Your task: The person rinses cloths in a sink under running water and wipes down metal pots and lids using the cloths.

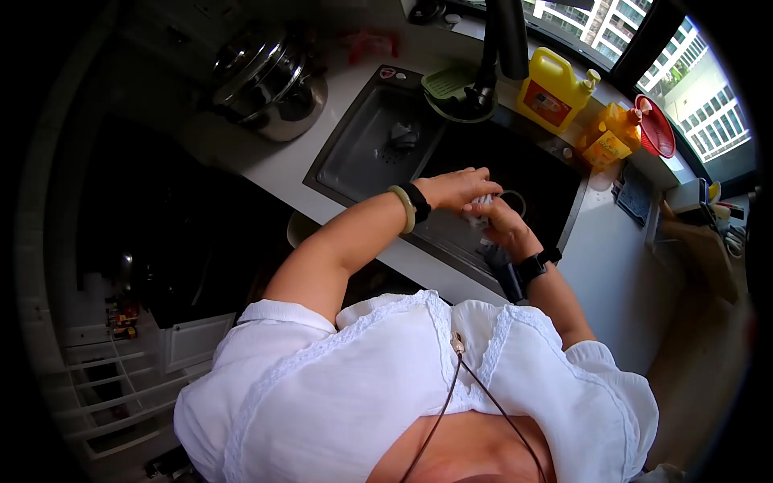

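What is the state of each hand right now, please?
Left hand: fingers curled, gripping a whitish, crumpled item over the sink.
Right hand: closed on the same item.

A white, smooth-topped kitchen countertop (616, 258) surrounds a dark, rectangular double-bowl sink (320, 179). A shiny, round silver metal pot (291, 105) stands left of the sink. Beyond the sink's right half are a yellow plastic pump jug (551, 90) and, just beside it, an orange-yellow plastic bottle (612, 138) with a printed label.
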